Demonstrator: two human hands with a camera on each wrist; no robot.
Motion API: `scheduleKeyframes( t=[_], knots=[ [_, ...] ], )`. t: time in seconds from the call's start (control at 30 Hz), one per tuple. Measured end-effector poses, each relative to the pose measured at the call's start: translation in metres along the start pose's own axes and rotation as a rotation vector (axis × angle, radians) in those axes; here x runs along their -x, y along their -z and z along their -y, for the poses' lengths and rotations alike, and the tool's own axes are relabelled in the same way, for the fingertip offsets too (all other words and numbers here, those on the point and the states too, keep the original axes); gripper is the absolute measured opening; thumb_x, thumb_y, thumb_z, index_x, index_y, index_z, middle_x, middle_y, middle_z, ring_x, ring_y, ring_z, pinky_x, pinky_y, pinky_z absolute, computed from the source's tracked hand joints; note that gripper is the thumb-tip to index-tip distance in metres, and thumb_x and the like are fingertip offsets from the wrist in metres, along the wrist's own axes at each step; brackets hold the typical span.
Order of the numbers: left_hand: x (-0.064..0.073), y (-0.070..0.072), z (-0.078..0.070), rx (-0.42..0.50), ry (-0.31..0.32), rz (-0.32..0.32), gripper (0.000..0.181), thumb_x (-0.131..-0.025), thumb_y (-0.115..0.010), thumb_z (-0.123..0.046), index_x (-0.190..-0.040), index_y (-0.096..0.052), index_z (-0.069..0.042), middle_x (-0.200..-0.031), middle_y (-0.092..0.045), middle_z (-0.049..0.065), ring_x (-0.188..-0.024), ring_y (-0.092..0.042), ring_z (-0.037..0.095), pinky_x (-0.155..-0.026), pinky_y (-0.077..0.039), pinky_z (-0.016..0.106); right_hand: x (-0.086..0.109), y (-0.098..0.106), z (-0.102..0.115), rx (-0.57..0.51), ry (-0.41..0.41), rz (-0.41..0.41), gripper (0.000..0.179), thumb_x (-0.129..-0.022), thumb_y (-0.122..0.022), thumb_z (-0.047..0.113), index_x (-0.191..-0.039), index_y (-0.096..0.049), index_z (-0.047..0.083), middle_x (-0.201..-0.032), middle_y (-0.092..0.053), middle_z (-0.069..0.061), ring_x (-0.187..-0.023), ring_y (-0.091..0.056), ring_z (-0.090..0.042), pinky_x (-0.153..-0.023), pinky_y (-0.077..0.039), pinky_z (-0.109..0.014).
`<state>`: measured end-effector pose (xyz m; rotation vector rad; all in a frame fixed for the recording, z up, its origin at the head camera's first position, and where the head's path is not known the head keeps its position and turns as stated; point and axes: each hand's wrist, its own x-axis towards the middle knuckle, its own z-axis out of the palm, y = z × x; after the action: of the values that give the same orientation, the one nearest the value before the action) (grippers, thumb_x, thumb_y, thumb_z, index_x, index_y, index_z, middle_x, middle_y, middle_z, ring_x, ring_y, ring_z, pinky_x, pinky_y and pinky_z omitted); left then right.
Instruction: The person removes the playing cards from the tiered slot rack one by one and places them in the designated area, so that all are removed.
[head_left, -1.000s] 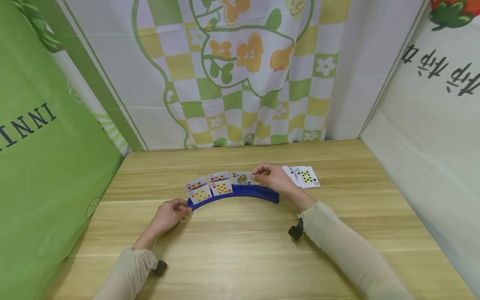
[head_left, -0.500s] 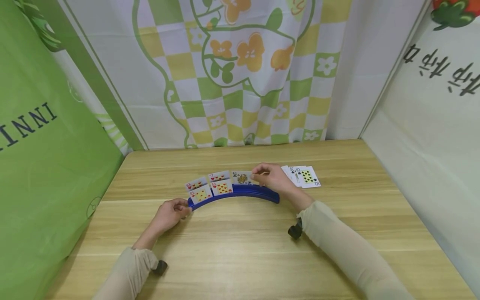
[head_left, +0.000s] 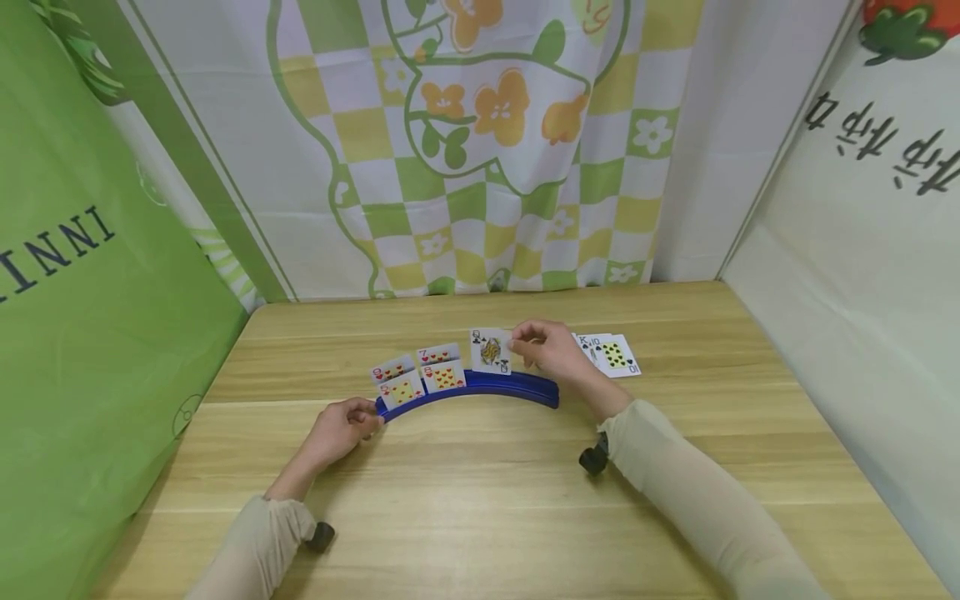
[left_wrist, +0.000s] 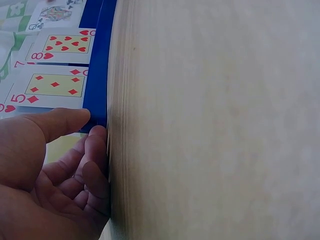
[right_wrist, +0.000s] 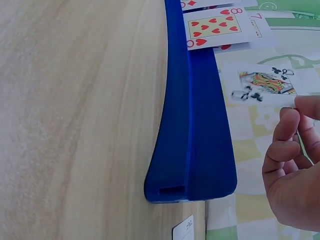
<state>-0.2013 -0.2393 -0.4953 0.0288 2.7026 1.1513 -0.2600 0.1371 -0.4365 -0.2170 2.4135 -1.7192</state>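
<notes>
My left hand (head_left: 339, 429) grips the left end of a curved blue card holder (head_left: 517, 385), its thumb on the end beside the cards in the left wrist view. My right hand (head_left: 551, 346) pinches the right edge of a queen of clubs (head_left: 491, 352) between thumb and fingers. In the right wrist view the queen (right_wrist: 265, 82) is apart from the blue holder (right_wrist: 210, 135). A five of diamonds (head_left: 401, 390) and an eight of hearts (head_left: 444, 376) stand in the holder's front row. Behind them stand a seven of hearts (head_left: 437, 353) and another heart card (head_left: 392, 368).
Several face-up cards, with a ten of spades (head_left: 618, 356) on top and a king (head_left: 588, 346) beside it, lie on the wooden table (head_left: 480, 500) right of the holder. A patterned curtain (head_left: 495, 208) hangs behind the table, with printed cloths at both sides.
My right hand has lifted the queen of clubs up from the holder's back row, and the card now faces more upright. My left hand and the holder have stayed in place.
</notes>
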Motion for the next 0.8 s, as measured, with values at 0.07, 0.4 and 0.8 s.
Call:
scheduleKeyframes(
  t=[0.07, 0.4, 0.8],
  knots=[
    [0.000, 0.000, 0.001, 0.005, -0.004, -0.004, 0.034, -0.093, -0.069, -0.020, -0.119, -0.066, 0.001, -0.094, -0.071, 0.009, -0.074, -0.062, 0.014, -0.063, -0.050, 0.025, 0.000, 0.001, 0.000, 0.022, 0.005, -0.007, 0.015, -0.096, -0.066, 0.024, -0.104, -0.067, 0.012, -0.089, -0.064, -0.013, -0.069, -0.057, -0.017, -0.060, -0.047, -0.026],
    [-0.001, -0.001, 0.002, 0.006, -0.017, -0.022, 0.031, -0.091, -0.070, -0.018, -0.115, -0.067, 0.001, -0.092, -0.071, 0.008, -0.073, -0.061, 0.013, -0.061, -0.050, 0.025, 0.002, 0.008, 0.002, 0.030, 0.004, -0.022, 0.019, -0.097, -0.065, 0.025, -0.110, -0.064, 0.012, -0.095, -0.064, -0.005, -0.071, -0.057, -0.016, -0.070, -0.052, -0.035],
    [-0.001, -0.001, 0.001, 0.009, -0.011, -0.021, 0.032, -0.091, -0.070, -0.017, -0.117, -0.066, 0.001, -0.092, -0.071, 0.008, -0.073, -0.061, 0.014, -0.060, -0.050, 0.024, 0.003, 0.016, 0.002, -0.025, 0.007, -0.039, 0.021, -0.098, -0.063, 0.021, -0.114, -0.063, 0.008, -0.087, -0.061, -0.003, -0.066, -0.051, -0.013, -0.060, -0.045, -0.029]
  ],
)
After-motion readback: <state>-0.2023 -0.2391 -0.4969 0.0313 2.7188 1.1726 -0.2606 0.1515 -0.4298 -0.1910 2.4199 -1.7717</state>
